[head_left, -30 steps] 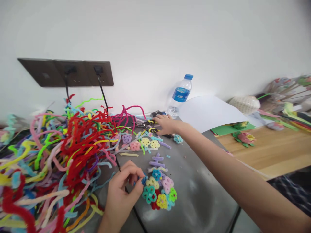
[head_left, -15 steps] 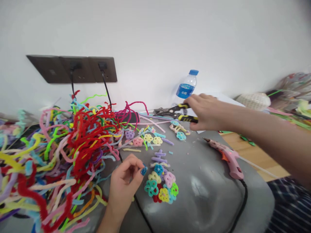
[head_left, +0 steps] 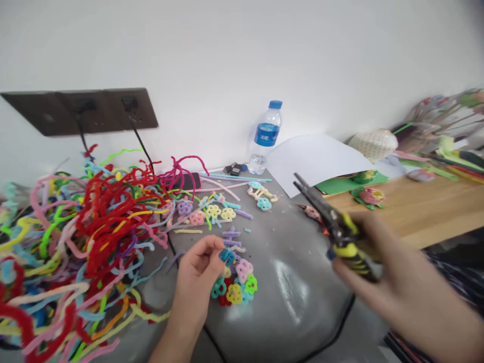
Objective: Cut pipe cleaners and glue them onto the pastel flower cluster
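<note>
Pliers with yellow-and-black handles sit in the right hand, its fingers closed around them, raised above the glossy grey tabletop, slim metal jaws slightly parted and pointing forward and left. The left hand is curled, thumb and index fingertips together; whether they pinch anything, I cannot tell. Just beside it cluster fuzzy, looped flowers. Tangled pipe cleaners heap up at left; the pliers partly hide a glue gun.
</note>
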Available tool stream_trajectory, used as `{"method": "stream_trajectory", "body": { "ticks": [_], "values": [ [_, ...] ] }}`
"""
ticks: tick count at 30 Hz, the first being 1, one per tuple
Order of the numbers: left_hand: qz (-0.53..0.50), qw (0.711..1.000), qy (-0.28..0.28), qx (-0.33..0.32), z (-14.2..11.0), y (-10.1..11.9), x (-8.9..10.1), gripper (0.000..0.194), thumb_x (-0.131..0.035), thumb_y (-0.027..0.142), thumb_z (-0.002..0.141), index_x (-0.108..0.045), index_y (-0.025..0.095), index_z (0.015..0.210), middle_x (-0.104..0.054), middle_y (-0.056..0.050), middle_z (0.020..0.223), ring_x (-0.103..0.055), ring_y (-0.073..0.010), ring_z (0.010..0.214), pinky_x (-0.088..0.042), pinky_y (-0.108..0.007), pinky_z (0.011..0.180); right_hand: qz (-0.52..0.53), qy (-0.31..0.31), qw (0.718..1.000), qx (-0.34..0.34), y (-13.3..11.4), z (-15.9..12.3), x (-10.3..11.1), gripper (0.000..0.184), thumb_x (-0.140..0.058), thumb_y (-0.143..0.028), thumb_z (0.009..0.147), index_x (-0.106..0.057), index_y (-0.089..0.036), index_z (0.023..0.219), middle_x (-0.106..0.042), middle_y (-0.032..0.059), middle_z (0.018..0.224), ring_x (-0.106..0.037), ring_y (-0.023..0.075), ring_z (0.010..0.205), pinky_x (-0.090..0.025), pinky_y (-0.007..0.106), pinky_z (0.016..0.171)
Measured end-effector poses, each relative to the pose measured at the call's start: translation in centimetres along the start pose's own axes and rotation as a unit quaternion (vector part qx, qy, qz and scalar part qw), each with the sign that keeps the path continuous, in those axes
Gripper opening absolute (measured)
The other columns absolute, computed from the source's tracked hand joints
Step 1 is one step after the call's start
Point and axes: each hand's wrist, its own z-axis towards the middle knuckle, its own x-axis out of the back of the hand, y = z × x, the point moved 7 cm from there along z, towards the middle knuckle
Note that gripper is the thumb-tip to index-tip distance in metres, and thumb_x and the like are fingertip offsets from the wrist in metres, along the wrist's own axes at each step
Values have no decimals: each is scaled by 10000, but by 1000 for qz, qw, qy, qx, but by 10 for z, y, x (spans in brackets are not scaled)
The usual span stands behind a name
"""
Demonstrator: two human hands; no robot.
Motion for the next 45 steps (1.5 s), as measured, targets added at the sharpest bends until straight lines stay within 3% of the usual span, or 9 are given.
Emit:
{"method": "stream_trajectory", "body": {
  "ticks": [3,7,13,18,30,45],
  "values": [
    [-34,998,-19,46,-2,-4,-23,471,-906,549,674,-627,179,759,-314,99,565,-259,-57,503,-261,-184,474,78,-38,996,-8,-20,-25,-34,415,-585,-178,793,-500,-303,1179,-695,20,873,-725,241,735,-554,296,581],
    [-56,995,-40,76,-7,-7,-44,492,-932,549,651,-627,172,738,-305,105,557,-239,-47,501,-246,-177,474,130,-80,988,-31,-28,-48,-60,496,-536,-114,720,-483,-271,1187,-690,19,950,-714,217,828,-569,266,681],
    [-83,989,-69,105,-9,-22,-56,394,-902,482,738,-655,180,793,-352,92,585,-261,-56,522,-261,-188,502,103,-87,990,-43,-19,-56,-59,571,-544,-130,661,-496,-265,1214,-676,61,1043,-698,275,989,-557,320,761],
    [-71,989,-77,101,-10,-28,-61,416,-890,517,737,-665,176,813,-359,83,595,-261,-65,527,-250,-207,498,100,-102,989,-43,-13,-57,-60,612,-543,-117,656,-472,-271,1244,-671,39,1013,-690,238,852,-547,314,740],
    [-23,993,-75,91,-5,-36,-62,403,-870,542,760,-705,186,852,-463,50,646,-317,-64,525,-253,-209,472,136,-108,983,-59,-10,-58,-60,467,-521,-141,682,-511,-272,1129,-689,-1,886,-662,189,683,-508,261,604],
    [52,993,-80,64,-5,-29,-63,433,-813,590,802,-707,174,855,-382,56,682,-335,-65,573,-296,-161,502,151,-128,978,-59,-6,-67,-68,448,-511,-99,714,-472,-265,1128,-604,-53,761,-597,156,582,-463,235,534]
  ]
}}
